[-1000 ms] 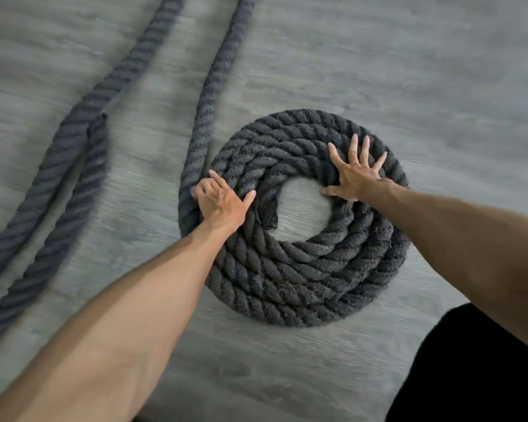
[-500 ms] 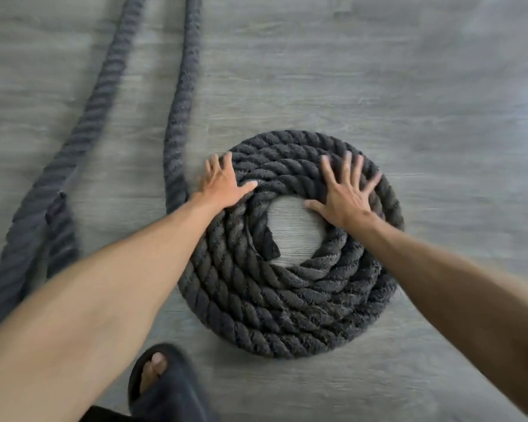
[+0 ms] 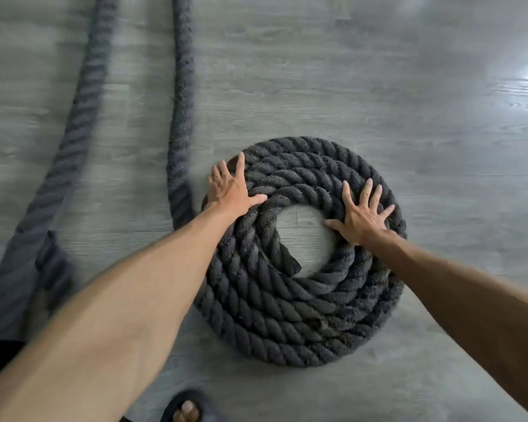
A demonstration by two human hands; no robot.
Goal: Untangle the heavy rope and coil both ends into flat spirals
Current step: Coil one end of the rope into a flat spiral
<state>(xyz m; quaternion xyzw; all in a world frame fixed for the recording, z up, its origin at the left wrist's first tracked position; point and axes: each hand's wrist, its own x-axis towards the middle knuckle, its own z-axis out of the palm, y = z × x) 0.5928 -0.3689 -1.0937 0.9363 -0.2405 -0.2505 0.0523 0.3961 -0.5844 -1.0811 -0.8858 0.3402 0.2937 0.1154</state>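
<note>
A thick dark grey rope lies coiled in a flat spiral (image 3: 290,318) on the floor, with a bare round gap at its centre where the inner rope end (image 3: 288,261) shows. My left hand (image 3: 230,190) presses flat on the spiral's upper left turns, fingers straight and spread. On the right side of the spiral, my right hand (image 3: 361,216) rests flat with spread fingers, its thumb at the inner edge. From the spiral's left side the rope runs straight up (image 3: 182,86) out of view. A second length (image 3: 73,126) lies further left, with the other rope end (image 3: 51,257) beside it.
Grey wood-grain floor (image 3: 409,117) stretches all around, with glare at the upper right. My foot in a dark sandal (image 3: 188,409) stands at the bottom edge, just below the spiral. A dark piece of clothing shows at the lower left edge.
My left hand has gone from curled on the outer turn to flat and spread on the coil. The spiral has turned slightly and the view has shifted, bringing my foot into sight.
</note>
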